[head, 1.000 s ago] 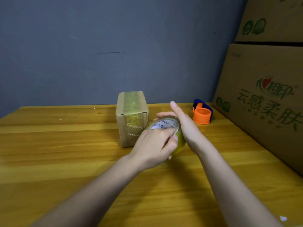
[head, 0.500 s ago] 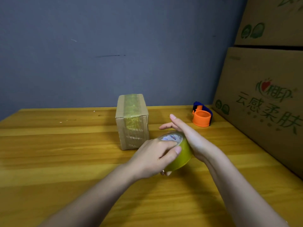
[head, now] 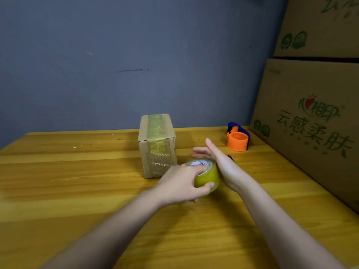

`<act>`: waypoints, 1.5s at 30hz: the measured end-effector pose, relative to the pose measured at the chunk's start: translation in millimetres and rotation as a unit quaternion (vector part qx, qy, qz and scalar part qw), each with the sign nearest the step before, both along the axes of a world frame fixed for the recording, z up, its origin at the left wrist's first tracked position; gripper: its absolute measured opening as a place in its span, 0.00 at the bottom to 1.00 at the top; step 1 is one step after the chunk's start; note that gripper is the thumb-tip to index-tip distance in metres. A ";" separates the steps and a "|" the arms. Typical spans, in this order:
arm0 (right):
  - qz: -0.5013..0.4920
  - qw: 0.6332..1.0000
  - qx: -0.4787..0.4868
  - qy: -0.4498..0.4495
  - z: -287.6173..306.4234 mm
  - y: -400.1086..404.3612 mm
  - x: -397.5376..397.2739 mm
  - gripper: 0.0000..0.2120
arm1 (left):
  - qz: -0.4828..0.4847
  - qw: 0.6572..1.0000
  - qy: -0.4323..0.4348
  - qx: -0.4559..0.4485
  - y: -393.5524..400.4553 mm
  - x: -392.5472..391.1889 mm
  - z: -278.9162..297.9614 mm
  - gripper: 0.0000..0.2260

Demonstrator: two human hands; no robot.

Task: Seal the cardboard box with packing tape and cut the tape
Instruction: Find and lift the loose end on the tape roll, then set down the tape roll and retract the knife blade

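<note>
Looked like a small packing or storeroom corner, not a kitchen or lab. Big printed cardboard cartons (head: 310, 133) were stacked at the right edge of a plain wooden table (head: 77, 181) set against a bare grey-blue wall (head: 136, 55), w/ an orange and blue tape cutter (head: 238, 139) just beside them. A small taped cardboard box (head: 157, 146) stood mid-table w/ a yellowish tape roll (head: 207, 176) near it.

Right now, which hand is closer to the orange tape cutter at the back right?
Right. The right hand lies open against the tape roll, fingertips pointing toward the orange cutter. The left hand grips the roll's near side, farther away.
</note>
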State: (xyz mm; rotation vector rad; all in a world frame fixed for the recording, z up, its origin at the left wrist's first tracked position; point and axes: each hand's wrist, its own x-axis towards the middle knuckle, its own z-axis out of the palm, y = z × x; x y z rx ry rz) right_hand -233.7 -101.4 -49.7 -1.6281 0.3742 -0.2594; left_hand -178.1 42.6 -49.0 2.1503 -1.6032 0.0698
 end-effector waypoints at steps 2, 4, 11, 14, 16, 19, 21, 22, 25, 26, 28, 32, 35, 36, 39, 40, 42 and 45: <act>-0.087 0.996 -0.027 -0.013 -0.8 -6.1 2.6 0.26 | 0.022 1.000 -0.006 -0.009 -3.6 0.6 1.1 0.08; -0.168 0.983 -0.068 -0.035 -3.1 -8.9 3.8 0.19 | 0.042 0.999 -0.020 -0.020 -9.3 1.8 3.0 0.12; -0.284 0.928 -0.225 -0.083 -0.9 -14.0 -1.3 0.13 | 0.098 0.980 -0.170 -0.021 -43.2 1.5 6.0 0.20; -0.249 0.944 -0.197 -0.089 6.6 -18.4 -2.4 0.15 | 0.088 0.974 -0.210 -0.004 -55.4 7.0 8.8 0.18; -0.215 0.954 -0.195 -0.074 11.0 -24.6 0.4 0.15 | 0.078 0.972 -0.221 0.001 -62.9 15.1 11.3 0.17; -0.210 0.947 -0.239 -0.029 11.7 -46.2 16.4 0.14 | 0.071 0.968 -0.241 0.015 -76.8 26.6 10.5 0.16; -0.219 0.923 -0.313 0.039 9.8 -63.6 28.9 0.17 | 0.078 0.966 -0.247 0.025 -90.3 32.5 7.0 0.17; -0.222 0.913 -0.336 0.063 9.1 -70.2 33.5 0.19 | 0.086 0.966 -0.241 0.025 -97.3 35.2 5.2 0.17; -0.219 0.902 -0.357 0.102 8.9 -92.0 46.7 0.18 | 0.117 0.973 -0.197 0.007 -120.8 44.3 1.7 0.17; -0.218 0.900 -0.361 0.112 9.3 -99.2 51.2 0.18 | 0.127 0.977 -0.173 0.004 -128.8 48.2 -0.3 0.17; -0.216 0.891 -0.375 0.132 8.6 -112.1 59.6 0.19 | 0.142 0.982 -0.129 0.001 -144.1 55.2 -6.2 0.17; -0.201 0.868 -0.414 0.185 0.5 -133.7 74.7 0.18 | 0.161 0.984 -0.071 0.024 -169.6 68.7 -19.2 0.20; -0.198 0.852 -0.432 0.221 -7.3 -144.7 83.5 0.17 | 0.168 0.984 -0.033 0.040 -183.0 76.4 -28.3 0.20; -0.199 0.847 -0.437 0.228 -9.1 -147.2 86.1 0.17 | 0.167 0.985 -0.019 0.042 -186.4 78.5 -30.8 0.21; -0.196 0.821 -0.471 0.257 -10.4 -150.7 93.1 0.15 | 0.159 0.986 0.007 0.054 -194.4 81.7 -36.6 0.22; -0.191 0.808 -0.488 0.268 -10.4 -151.6 95.7 0.15 | 0.156 0.986 0.013 0.056 -196.2 82.3 -37.7 0.22; -0.184 0.789 -0.514 0.283 -10.4 -152.8 100.1 0.13 | 0.150 0.987 0.025 0.055 -199.1 84.2 -39.3 0.22; -0.175 0.773 -0.533 0.296 -10.9 -152.2 103.4 0.11 | 0.142 0.987 0.031 0.070 -202.0 86.7 -41.1 0.20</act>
